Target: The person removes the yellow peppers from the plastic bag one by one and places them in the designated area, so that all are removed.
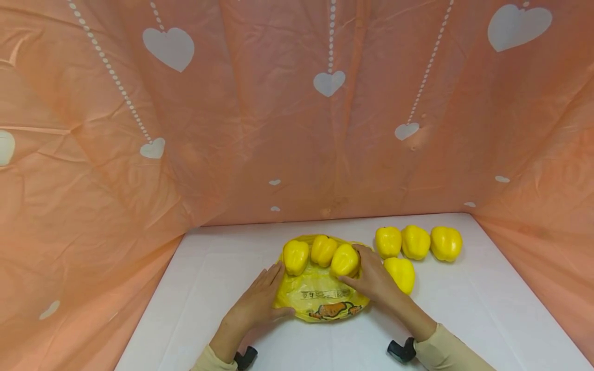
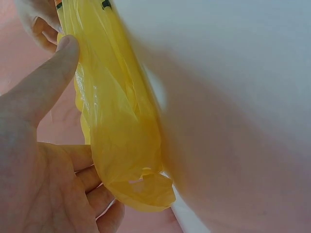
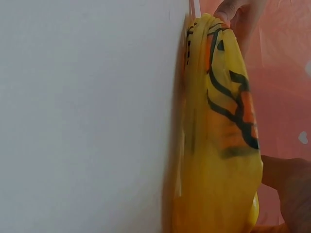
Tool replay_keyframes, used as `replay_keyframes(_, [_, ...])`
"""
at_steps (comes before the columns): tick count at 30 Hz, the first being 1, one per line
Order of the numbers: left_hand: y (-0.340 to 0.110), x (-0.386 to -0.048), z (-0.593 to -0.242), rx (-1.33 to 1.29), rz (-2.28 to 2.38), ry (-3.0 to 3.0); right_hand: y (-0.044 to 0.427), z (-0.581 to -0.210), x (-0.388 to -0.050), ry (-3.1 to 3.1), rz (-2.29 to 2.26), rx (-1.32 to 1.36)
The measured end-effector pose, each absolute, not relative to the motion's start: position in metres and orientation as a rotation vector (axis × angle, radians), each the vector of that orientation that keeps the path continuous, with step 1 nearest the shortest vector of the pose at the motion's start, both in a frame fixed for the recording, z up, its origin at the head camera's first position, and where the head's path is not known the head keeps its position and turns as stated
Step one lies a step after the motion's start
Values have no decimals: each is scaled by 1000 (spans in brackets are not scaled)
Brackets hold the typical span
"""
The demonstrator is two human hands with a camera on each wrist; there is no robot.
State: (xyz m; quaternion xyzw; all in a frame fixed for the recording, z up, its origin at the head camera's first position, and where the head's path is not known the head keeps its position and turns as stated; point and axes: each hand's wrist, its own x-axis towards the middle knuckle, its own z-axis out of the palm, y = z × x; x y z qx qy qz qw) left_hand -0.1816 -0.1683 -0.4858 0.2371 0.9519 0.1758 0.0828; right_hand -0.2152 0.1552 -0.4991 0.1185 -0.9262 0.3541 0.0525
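Note:
A yellow plastic bag (image 1: 315,288) with an orange-and-black print lies spread in a round shape in the head view. Along its far side sit three yellow bell peppers: one at left (image 1: 296,257), one in the middle (image 1: 323,251) and one at right (image 1: 345,260). My right hand (image 1: 375,275) holds the right-hand pepper between thumb and fingers. On the opposite side, my left hand (image 1: 260,299) rests against the bag's edge, its fingers extended. The left wrist view shows the left thumb (image 2: 48,80) along the bag (image 2: 119,116). Whether something stiff lies under the plastic, I cannot tell.
Several more yellow bell peppers (image 1: 415,242) stand on the white table (image 1: 473,309), right of the bag; one pepper (image 1: 400,274) is close beside my right wrist. A pink cloth (image 1: 297,154) with white hearts hangs behind and along both sides.

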Motion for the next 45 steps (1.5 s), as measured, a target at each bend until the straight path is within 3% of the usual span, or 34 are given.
replay_keyframes(45, [-168,-182,-486,692,501,2852,157,-493,-207,-2802,1098,372])
